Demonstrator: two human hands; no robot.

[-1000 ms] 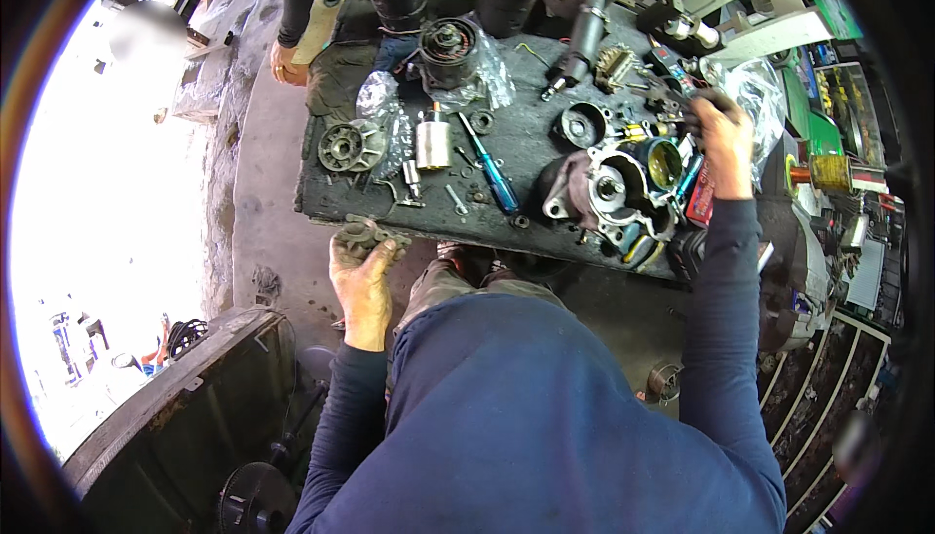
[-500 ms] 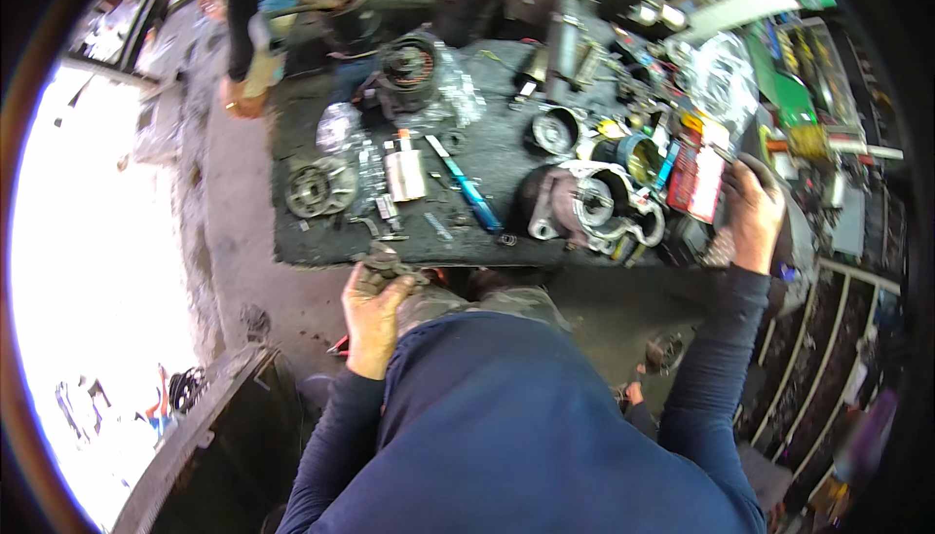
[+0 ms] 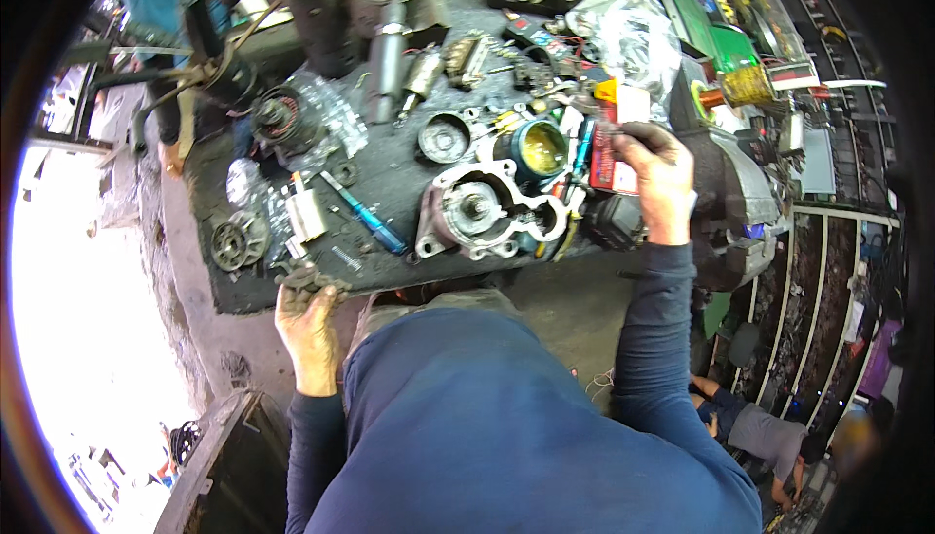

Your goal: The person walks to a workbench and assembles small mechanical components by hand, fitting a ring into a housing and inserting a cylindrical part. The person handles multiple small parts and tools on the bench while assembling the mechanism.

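Observation:
My left hand (image 3: 308, 334) is at the near left edge of the bench, its fingers closed round a dark, greasy metal part (image 3: 310, 279) whose kind I cannot tell. My right hand (image 3: 659, 179) is over the right side of a red box (image 3: 605, 162), thumb and fingers pinched together. Anything small between those fingertips is too blurred to name. Left of the box stand a blue tin of yellowish grease (image 3: 542, 148) and a cast metal housing (image 3: 467, 211) with a round bore. A shallow round metal cap (image 3: 445, 138) lies behind the housing.
Toward the left lie a blue-handled tool (image 3: 365, 215), a silver cylinder (image 3: 306, 214), a round metal end cover (image 3: 239, 241) and a copper-wound motor part (image 3: 280, 117) beside clear plastic. Two tall dark cylinders (image 3: 314, 10) stand behind. A person (image 3: 769, 432) crouches far right; another stands back left.
The view has shifted, so the bench things appear further left. My right hand has moved from beside the red box to over its edge, fingers now pinched. My left hand keeps its metal part.

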